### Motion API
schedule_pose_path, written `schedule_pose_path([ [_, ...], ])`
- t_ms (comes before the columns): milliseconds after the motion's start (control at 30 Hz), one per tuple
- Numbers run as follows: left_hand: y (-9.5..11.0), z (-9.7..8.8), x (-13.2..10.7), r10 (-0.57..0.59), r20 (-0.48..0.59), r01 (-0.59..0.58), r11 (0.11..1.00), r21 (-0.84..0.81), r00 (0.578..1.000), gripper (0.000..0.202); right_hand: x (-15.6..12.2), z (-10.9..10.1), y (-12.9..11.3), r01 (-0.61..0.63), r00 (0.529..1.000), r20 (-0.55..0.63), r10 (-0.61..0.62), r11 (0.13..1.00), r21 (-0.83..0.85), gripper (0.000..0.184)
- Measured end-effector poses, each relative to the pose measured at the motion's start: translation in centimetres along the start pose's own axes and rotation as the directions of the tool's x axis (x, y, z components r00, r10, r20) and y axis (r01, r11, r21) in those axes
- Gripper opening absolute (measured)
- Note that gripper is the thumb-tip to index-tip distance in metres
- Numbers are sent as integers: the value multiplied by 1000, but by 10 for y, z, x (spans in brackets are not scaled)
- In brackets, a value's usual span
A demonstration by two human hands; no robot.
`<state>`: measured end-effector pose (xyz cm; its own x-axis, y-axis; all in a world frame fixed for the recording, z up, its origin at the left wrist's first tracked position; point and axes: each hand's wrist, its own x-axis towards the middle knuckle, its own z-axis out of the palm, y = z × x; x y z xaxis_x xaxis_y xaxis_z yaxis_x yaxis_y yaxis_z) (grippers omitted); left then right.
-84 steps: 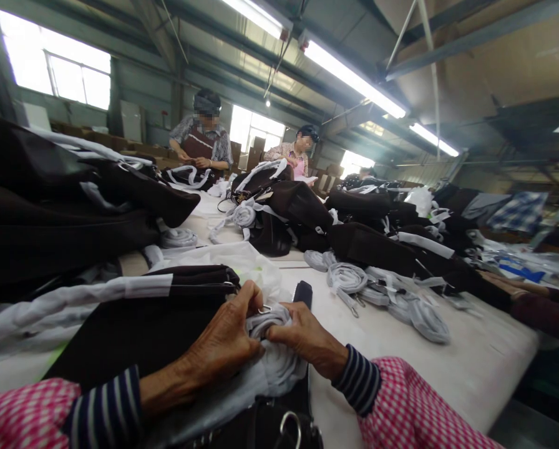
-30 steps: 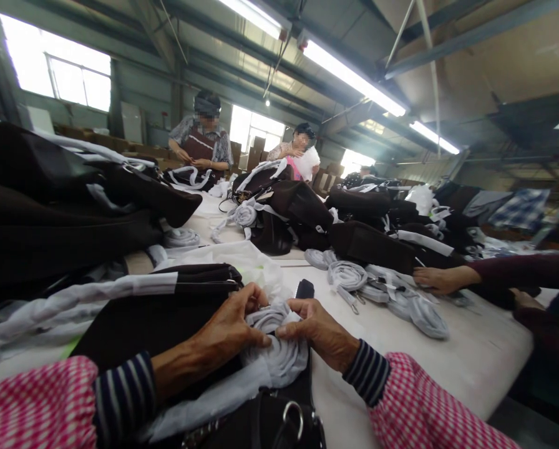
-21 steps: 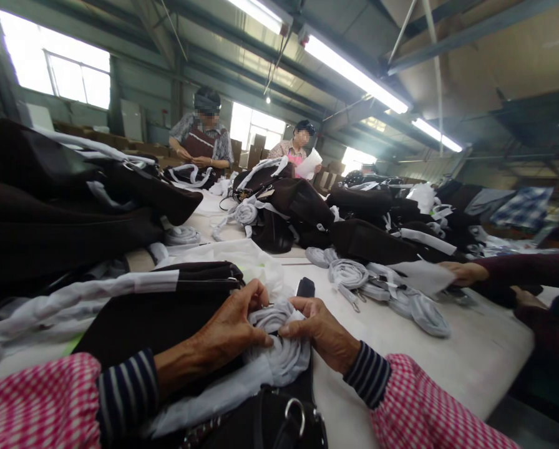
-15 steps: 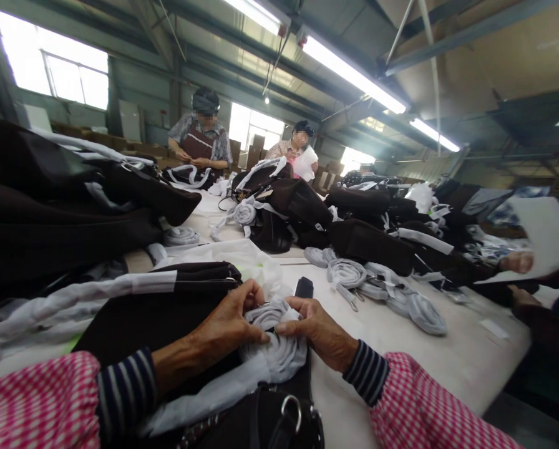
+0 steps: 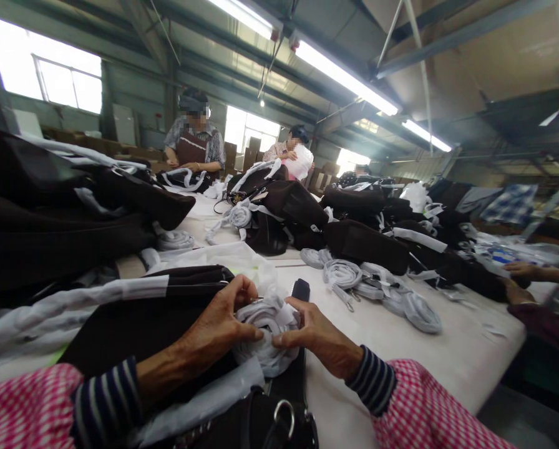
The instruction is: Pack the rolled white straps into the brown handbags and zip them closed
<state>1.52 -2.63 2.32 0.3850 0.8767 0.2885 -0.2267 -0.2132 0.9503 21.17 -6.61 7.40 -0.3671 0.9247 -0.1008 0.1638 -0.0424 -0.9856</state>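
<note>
Between my hands is a coiled strap [image 5: 272,358] wrapped in whitish-grey paper, resting over a dark brown bag. My left hand [image 5: 223,318] grips the coil's left side, its thumb pressed on the front and the fingers curled behind. My right hand [image 5: 314,337] pinches the right side, thumb and forefinger on the wrapping. The dark bag [image 5: 134,318] lies under my left forearm, its handle [image 5: 83,302] also wrapped in pale paper. Nearest to me is a dark part with a metal ring [image 5: 285,416]. A dark strap end [image 5: 301,290] sticks out beyond my right hand.
More wrapped strap coils [image 5: 342,274] lie on the white table [image 5: 392,368] to the right. Dark bags [image 5: 289,206] are heaped across the middle, with a large pile [image 5: 50,206] at left. Two people stand behind the table; another person's hands [image 5: 520,280] are at the right edge.
My thumbs have shifted slightly on the coil, which both hands still hold. At right, the white sheet held by another person has gone from view. The camera view has turned slightly right.
</note>
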Motion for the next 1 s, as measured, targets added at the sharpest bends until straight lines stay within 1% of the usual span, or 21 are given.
schedule_pose_path([
  [67, 8, 0, -6, 126, -13, -122, 977, 176, 992, 39, -1, 1, -3, 60, 997, -34, -63, 994, -92, 40],
  [100, 11, 0, -8, 209, 3, -201, 937, 285, 978, 38, -1, 1, -5, 110, 990, -63, -124, 977, -184, 37],
  [133, 13, -1, -10, 310, 43, -301, 868, 395, 950, 37, -1, 1, -6, 181, 972, -86, -217, 934, -307, 36],
  [167, 15, -2, -12, 417, 104, -410, 765, 496, 903, 37, -1, 1, -6, 270, 937, -80, -339, 853, -447, 37],
  [200, 16, -4, -13, 509, 188, -515, 638, 572, 840, 38, 0, 1, -5, 364, 886, -29, -464, 730, -578, 39],
  [233, 16, -6, -15, 566, 282, -597, 509, 620, 775, 40, 0, 1, -2, 446, 825, 60, -562, 583, -679, 41],
  [267, 17, -9, -16, 576, 378, -654, 402, 641, 725, 43, 0, 1, 2, 512, 770, 165, -617, 441, -737, 43],
  [300, 17, -13, -18, 551, 464, -692, 331, 641, 693, 46, 0, 0, 8, 555, 735, 260, -626, 336, -761, 43],
  [333, 17, -18, -21, 502, 540, -721, 297, 626, 676, 51, -1, -1, 13, 577, 728, 328, -602, 280, -767, 45],
  [367, 17, -23, -25, 454, 597, -743, 290, 604, 662, 57, -3, -2, 19, 579, 742, 362, -564, 267, -770, 47],
  [400, 16, -29, -29, 419, 639, -762, 291, 579, 645, 62, -5, -3, 23, 566, 766, 367, -528, 283, -774, 50],
  [467, 15, -39, -37, 396, 674, -781, 291, 553, 624, 69, -12, -5, 28, 521, 817, 331, -471, 358, -775, 58],
  [533, 15, -43, -43, 402, 659, -772, 306, 558, 636, 67, -19, -6, 28, 468, 857, 276, -436, 431, -772, 63],
  [600, 17, -41, -46, 405, 634, -752, 359, 552, 659, 55, -22, -9, 27, 412, 880, 208, -427, 470, -780, 59],
  [667, 23, -33, -45, 375, 612, -715, 430, 551, 697, 41, -20, -12, 27, 367, 879, 130, -459, 478, -798, 47],
  [733, 29, -24, -43, 341, 587, -672, 482, 562, 735, 29, -11, -18, 29, 318, 864, 29, -502, 499, -806, 36],
  [800, 30, -16, -41, 332, 556, -640, 519, 567, 762, 23, -1, -25, 29, 251, 848, -86, -523, 539, -804, 30],
  [833, 29, -13, -40, 339, 542, -632, 533, 562, 769, 24, 3, -29, 29, 220, 855, -123, -504, 567, -794, 29],
  [900, 23, -11, -36, 333, 525, -611, 565, 554, 783, 25, 8, -39, 26, 192, 906, -114, -408, 636, -748, 31],
  [967, 15, -12, -29, 307, 500, -574, 594, 564, 810, 20, 8, -50, 21, 189, 959, -25, -281, 708, -681, 40],
  [1000, 12, -13, -23, 289, 476, -544, 601, 585, 831, 19, 6, -55, 18, 189, 971, 15, -238, 729, -657, 47],
])
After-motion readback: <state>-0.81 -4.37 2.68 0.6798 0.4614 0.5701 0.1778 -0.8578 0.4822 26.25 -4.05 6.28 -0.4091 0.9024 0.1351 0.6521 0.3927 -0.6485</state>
